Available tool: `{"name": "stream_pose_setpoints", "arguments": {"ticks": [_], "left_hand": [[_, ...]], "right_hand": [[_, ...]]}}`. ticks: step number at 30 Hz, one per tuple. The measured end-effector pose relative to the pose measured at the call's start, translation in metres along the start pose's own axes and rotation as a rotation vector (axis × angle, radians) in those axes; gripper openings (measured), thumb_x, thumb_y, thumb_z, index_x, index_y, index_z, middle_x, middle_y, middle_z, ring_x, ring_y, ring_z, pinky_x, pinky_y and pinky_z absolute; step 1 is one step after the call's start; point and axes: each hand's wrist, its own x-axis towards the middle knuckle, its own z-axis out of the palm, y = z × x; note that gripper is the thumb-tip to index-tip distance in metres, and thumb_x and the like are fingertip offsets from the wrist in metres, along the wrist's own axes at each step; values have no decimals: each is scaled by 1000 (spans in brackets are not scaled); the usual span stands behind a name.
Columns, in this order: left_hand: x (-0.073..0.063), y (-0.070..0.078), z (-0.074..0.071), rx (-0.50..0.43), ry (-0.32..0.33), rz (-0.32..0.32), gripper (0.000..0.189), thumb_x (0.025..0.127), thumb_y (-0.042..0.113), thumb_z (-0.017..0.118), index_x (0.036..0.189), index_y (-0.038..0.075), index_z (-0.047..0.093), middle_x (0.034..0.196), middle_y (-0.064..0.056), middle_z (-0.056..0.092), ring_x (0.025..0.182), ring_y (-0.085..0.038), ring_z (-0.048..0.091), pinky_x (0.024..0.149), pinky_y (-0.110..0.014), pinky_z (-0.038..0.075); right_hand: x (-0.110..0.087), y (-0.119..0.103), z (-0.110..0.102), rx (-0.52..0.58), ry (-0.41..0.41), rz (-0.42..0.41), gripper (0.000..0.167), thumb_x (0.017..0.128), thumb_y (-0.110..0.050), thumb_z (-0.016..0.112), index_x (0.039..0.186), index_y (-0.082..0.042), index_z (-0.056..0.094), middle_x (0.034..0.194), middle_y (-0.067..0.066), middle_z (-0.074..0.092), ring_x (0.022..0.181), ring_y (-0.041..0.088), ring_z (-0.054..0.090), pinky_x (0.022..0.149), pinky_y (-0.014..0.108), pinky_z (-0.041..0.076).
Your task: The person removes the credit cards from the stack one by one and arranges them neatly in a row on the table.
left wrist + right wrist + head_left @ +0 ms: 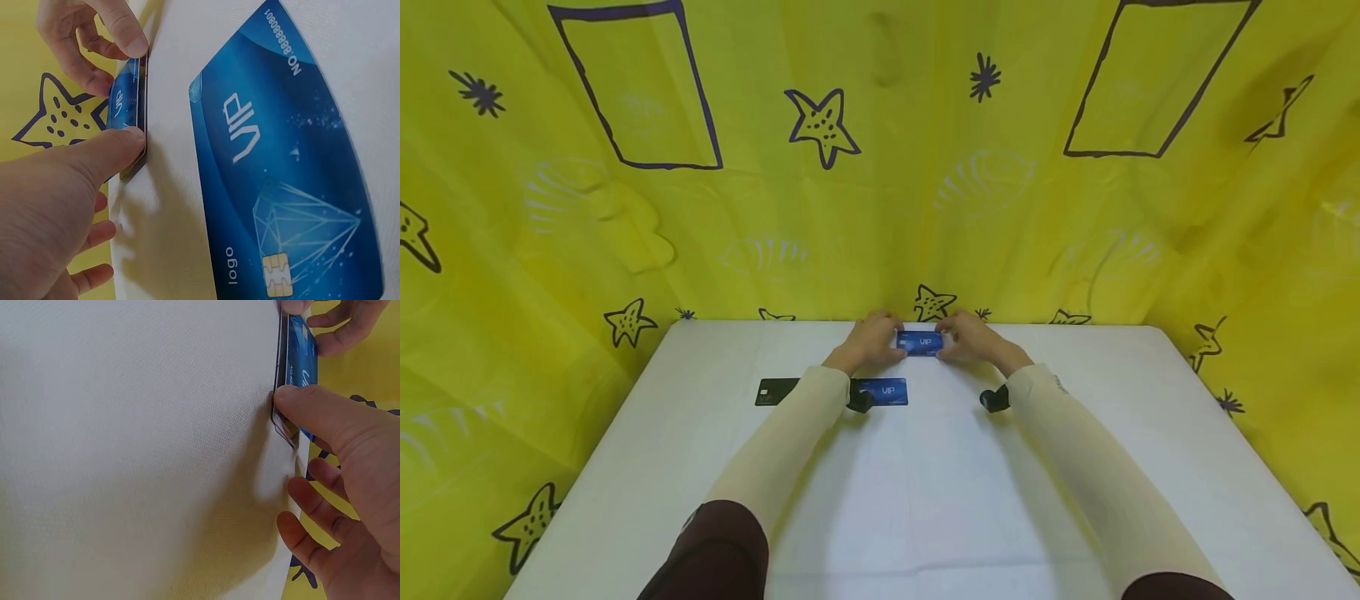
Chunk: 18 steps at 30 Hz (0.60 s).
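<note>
At the far edge of the table, a blue VIP card (920, 342) lies on top of a small stack, with darker card edges showing beneath it in both wrist views. My left hand (872, 340) pinches one short end of the stack between thumb and fingers. The opposite end is gripped by my right hand (973, 337), its thumb (297, 397) on the near long edge. Nearer to me, a second blue VIP card (300, 144) lies flat on the table. Left of it is a black card (775, 392), partly covered by my left forearm.
The white-covered table (970, 508) spreads out toward me and to both sides. Behind it hangs a yellow curtain (895, 200) with stars and shells, close to the far table edge. Dark wrist devices (996, 398) hang below both wrists.
</note>
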Motion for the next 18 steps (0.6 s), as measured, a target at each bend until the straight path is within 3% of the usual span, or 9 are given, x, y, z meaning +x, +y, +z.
{"name": "stream_pose_setpoints", "arguments": {"ticks": [18], "left_hand": [[2, -4, -1, 16, 12, 24, 50, 96, 38, 74, 137, 13, 64, 138, -11, 57, 128, -29, 51, 113, -51, 36]], "right_hand": [[-2, -2, -2, -36, 27, -27, 48, 88, -16, 81, 131, 1, 66, 130, 25, 59, 107, 34, 55, 96, 51, 48]]}}
